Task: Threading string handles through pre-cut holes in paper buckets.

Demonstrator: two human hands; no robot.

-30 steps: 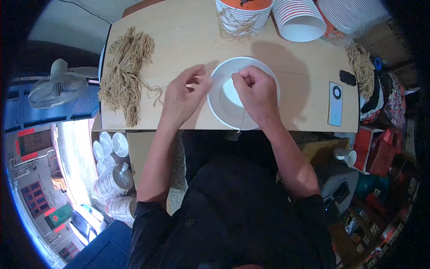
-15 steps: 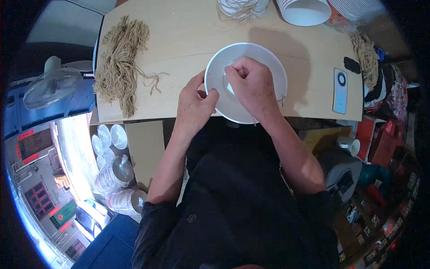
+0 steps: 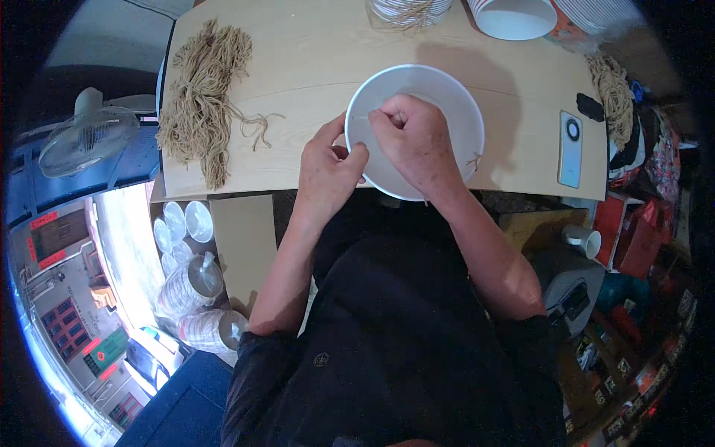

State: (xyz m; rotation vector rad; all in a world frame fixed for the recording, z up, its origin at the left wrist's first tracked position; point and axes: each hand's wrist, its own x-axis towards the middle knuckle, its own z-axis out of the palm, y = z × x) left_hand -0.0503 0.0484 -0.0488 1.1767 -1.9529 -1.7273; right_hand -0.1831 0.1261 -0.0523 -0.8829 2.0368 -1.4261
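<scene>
A round white paper tub (image 3: 462,119) is tilted toward me over the table's front edge, its inside facing up. My left hand (image 3: 328,167) grips its left rim, thumb inside and fingers around the outer wall. Inside the opening, my right hand (image 3: 414,138) is closed in a pinch near the left wall. What its fingertips hold is too small to make out; a faint thin line runs from them to the wall. A short brown cord end (image 3: 474,160) pokes out at the tub's right rim.
A bundle of tan cords (image 3: 201,104) lies on the table's left side. Stacked white tubs (image 3: 514,18) stand at the back. A phone (image 3: 570,149) and a black object (image 3: 590,107) lie at right, beside more cord (image 3: 612,89). Bagged cups (image 3: 190,287) and a fan (image 3: 88,141) are at left.
My right hand has shifted slightly up and left inside the tub. A bright pale patch beneath it no longer shows. The whole view has moved a little; my left hand keeps its grip.
</scene>
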